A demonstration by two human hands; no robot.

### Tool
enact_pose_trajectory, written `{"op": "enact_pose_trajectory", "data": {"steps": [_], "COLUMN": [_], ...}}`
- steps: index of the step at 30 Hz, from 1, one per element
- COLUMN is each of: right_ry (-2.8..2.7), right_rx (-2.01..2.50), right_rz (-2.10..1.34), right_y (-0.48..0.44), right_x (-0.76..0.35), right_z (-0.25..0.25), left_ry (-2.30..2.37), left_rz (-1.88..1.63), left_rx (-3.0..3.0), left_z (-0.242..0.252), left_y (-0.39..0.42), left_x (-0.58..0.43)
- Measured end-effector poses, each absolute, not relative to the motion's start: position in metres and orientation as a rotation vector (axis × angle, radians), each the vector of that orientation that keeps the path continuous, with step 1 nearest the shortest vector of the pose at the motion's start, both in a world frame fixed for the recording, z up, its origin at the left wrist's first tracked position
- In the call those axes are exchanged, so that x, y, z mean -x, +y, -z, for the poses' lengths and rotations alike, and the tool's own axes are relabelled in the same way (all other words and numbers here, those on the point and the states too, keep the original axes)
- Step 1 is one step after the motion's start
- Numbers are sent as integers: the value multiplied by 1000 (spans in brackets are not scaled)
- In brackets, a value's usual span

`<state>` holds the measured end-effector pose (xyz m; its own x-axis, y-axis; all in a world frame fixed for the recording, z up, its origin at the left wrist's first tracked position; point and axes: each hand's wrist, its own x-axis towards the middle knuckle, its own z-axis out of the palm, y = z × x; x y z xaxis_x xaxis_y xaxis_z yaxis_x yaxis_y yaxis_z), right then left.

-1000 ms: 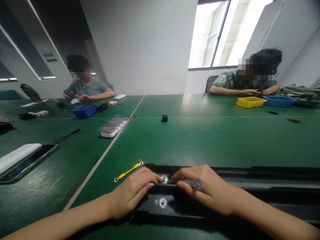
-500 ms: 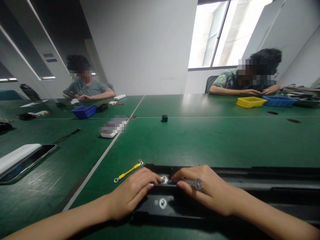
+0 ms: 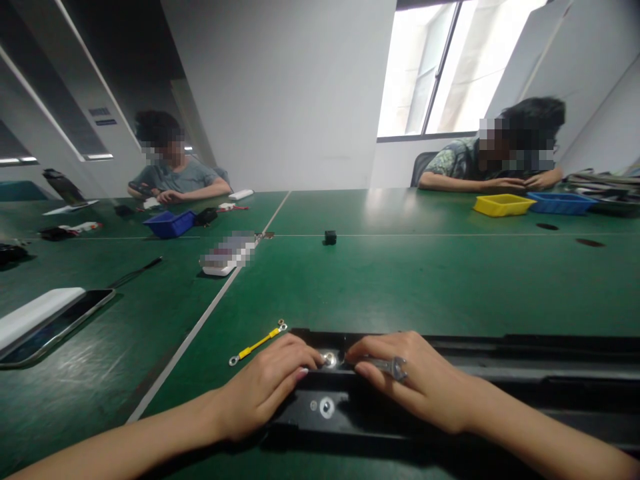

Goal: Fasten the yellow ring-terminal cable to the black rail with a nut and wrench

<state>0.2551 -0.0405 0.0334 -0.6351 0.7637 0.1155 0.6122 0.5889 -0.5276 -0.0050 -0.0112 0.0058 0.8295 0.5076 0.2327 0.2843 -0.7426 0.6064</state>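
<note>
A long black metal part (image 3: 470,353) lies along the near side of the green table. My left hand (image 3: 273,380) rests on its left end, fingertips touching beside a shiny round fastener (image 3: 329,360); the fingers are closed together, and anything between them is hidden. Right of that fastener, my right hand (image 3: 410,377) holds a metal wrench (image 3: 397,368) between thumb and fingers, its jaw end toward the palm. A second round fastener (image 3: 327,407) shows on the part's nearer face. The yellow lead (image 3: 257,346) with ring ends lies beyond my left hand.
A phone (image 3: 60,333) and a white box (image 3: 35,317) lie at the left. Farther off are a white device (image 3: 225,257), a small black cube (image 3: 330,237), a dark blue bin (image 3: 171,225), a yellow bin (image 3: 503,205) and a blue bin (image 3: 560,203). Two people sit across the table.
</note>
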Motion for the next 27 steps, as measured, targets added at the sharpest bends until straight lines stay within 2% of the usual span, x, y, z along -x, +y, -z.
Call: {"op": "enact_pose_trajectory", "data": {"steps": [27], "right_ry": [-2496], "right_rx": [1093], "right_rz": [-658], "right_y": [-39], "right_x": [-255], "right_z": [-33], "left_ry": [580], "left_rz": [-528], "left_rx": [-2455], "left_z": [-4], "left_y": [-10], "left_x": [5]}}
